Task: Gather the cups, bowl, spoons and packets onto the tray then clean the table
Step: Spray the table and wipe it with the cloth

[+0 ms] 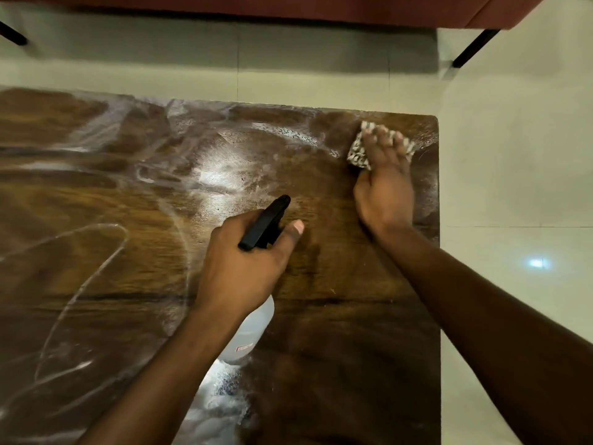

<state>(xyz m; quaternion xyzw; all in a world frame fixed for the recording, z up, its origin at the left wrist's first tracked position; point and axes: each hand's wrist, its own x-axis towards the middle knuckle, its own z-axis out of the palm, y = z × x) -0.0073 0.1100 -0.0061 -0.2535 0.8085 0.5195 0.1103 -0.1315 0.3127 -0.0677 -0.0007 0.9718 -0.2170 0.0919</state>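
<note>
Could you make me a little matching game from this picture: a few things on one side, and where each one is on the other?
Things:
1. spray bottle
2. cloth
3. table
4. left hand

Descriptions:
A. pressed flat under the right hand near the far right corner
B. streaked with wet, soapy smears
C. white body with a black nozzle
D. wrapped around the bottle's neck

Pairs: 1-C, 2-A, 3-B, 4-D

Single head-worn view, aimed steeply downward.
The table [128, 220] is seen from close above, its far right corner and floor [513, 155] included.
</note>
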